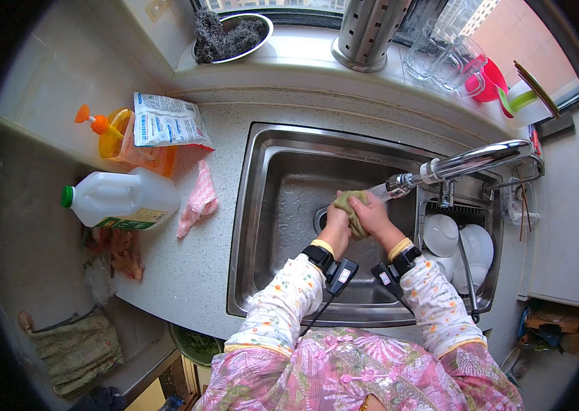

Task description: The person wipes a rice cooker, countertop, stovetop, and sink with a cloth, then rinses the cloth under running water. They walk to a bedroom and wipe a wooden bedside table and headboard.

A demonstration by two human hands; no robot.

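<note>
Over the stainless steel sink [289,180], a bunched green cloth [351,210] is gripped between both my hands. My left hand [337,223] holds its left side, and my right hand [371,213] closes over it from the right. Water streams from the chrome faucet [479,159] onto the cloth and my right hand. Below the hands sits the drain [319,220], partly hidden by my left hand. Some fingers are tucked behind the cloth and out of sight.
Right of the basin, a rack holds white bowls [441,235]. On the left counter are a pink cloth [199,200], a plastic jug [125,198], a pump bottle [115,133] and a pouch [168,120]. Glass mugs [431,54] and a perforated steel utensil holder [369,31] line the sill.
</note>
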